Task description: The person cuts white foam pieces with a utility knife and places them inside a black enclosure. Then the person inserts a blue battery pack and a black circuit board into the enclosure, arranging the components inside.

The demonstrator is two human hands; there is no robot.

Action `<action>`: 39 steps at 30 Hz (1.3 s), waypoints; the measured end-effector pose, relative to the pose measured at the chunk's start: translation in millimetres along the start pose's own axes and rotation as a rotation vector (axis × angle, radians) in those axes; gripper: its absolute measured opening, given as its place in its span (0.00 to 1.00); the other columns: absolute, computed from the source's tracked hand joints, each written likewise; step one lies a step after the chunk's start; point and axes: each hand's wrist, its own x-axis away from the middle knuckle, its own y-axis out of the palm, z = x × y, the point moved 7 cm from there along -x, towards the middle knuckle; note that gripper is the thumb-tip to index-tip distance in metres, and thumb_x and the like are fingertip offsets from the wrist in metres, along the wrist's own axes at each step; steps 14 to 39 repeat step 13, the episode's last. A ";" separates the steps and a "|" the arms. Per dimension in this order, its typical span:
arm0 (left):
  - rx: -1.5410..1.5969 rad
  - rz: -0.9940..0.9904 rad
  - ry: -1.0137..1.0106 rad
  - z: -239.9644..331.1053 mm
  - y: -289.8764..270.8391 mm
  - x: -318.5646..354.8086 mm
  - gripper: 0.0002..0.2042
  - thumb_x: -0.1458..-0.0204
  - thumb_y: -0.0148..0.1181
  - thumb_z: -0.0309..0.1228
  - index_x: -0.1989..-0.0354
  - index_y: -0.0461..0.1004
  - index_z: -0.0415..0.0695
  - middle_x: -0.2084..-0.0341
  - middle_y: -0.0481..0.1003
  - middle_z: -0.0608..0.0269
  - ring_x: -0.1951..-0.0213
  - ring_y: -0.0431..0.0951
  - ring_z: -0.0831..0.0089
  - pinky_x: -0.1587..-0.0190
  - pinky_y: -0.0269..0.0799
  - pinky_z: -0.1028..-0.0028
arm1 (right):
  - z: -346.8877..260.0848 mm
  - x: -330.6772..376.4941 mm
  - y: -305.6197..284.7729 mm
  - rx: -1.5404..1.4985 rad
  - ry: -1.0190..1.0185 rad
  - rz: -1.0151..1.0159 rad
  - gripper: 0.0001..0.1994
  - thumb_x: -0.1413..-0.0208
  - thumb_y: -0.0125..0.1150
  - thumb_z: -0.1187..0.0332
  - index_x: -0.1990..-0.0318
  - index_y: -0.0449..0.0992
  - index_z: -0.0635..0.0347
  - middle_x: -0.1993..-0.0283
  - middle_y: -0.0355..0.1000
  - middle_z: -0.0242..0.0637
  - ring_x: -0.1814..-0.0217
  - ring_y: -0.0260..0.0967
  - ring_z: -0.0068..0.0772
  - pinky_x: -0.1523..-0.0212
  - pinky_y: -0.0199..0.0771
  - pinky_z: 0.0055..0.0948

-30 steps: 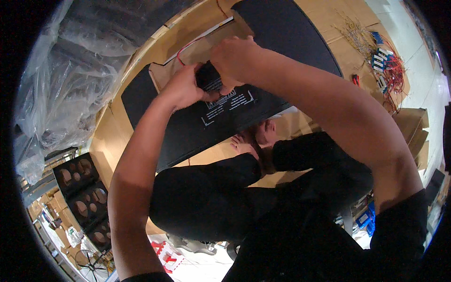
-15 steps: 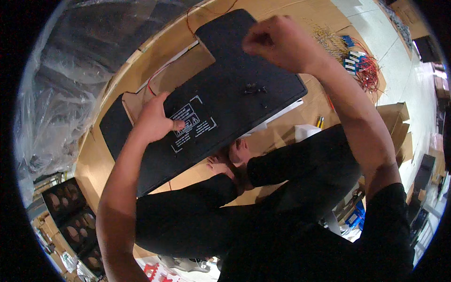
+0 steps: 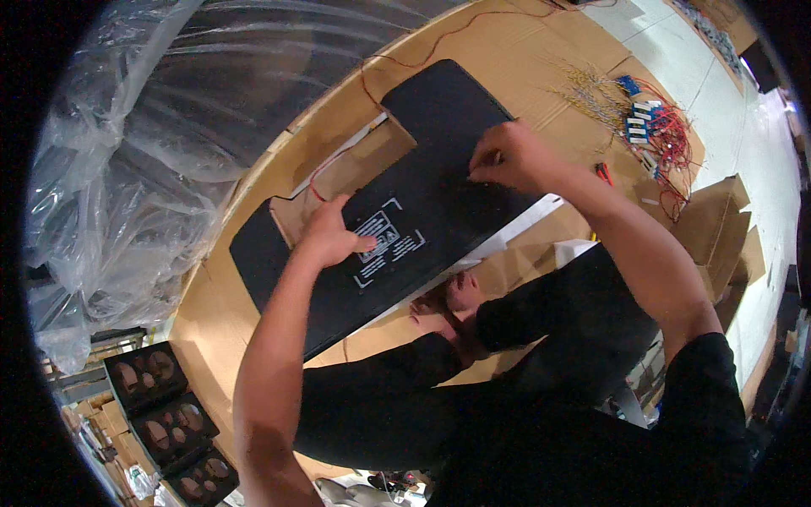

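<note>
A large black panel (image 3: 439, 101) with a cut-out and white printed markings lies tilted before my legs. My left hand (image 3: 325, 237) grips its cut-out edge, the thumb lying over the print and the fingers mostly hidden past the edge. Low over the panel's right part is my right hand (image 3: 511, 160), thumb and fingertips curled together. Anything between those fingertips is too small to make out. It covers most of the spot where small dark screws lay. A thin red wire (image 3: 316, 184) runs by the cut-out.
Cardboard (image 3: 203, 313) lies under the panel, with plastic sheeting (image 3: 152, 152) along the left. At the far right sits a bundle of red wires with blue connectors (image 3: 646, 127). An open cardboard box (image 3: 718, 220) stands right; black trays (image 3: 169, 427) with cut-outs lie lower left.
My right hand has come down from above the far end of the panel to just over the screws. My left hand keeps its hold. The whole view has shifted.
</note>
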 end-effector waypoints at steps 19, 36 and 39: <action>0.099 0.003 0.280 3.2 0.0 -28.5 0.50 0.74 0.76 0.23 0.32 0.62 0.33 0.35 0.68 0.49 0.32 0.65 0.58 0.30 0.56 0.66 | -24.7 205.3 -186.7 -0.509 0.209 0.511 0.07 0.40 0.63 0.75 0.57 0.81 0.68 0.61 0.82 0.41 0.61 0.81 0.29 0.55 0.82 0.28; 0.099 0.003 0.280 3.2 0.0 -28.5 0.50 0.74 0.76 0.23 0.32 0.62 0.33 0.35 0.68 0.49 0.32 0.65 0.58 0.30 0.56 0.66 | -24.7 205.3 -186.7 -0.509 0.209 0.511 0.07 0.40 0.63 0.75 0.57 0.81 0.68 0.61 0.82 0.41 0.61 0.81 0.29 0.55 0.82 0.28; 0.099 0.003 0.280 3.2 0.0 -28.5 0.50 0.74 0.76 0.23 0.32 0.62 0.33 0.35 0.68 0.49 0.32 0.65 0.58 0.30 0.56 0.66 | -24.7 205.3 -186.7 -0.509 0.209 0.511 0.07 0.40 0.63 0.75 0.57 0.81 0.68 0.61 0.82 0.41 0.61 0.81 0.29 0.55 0.82 0.28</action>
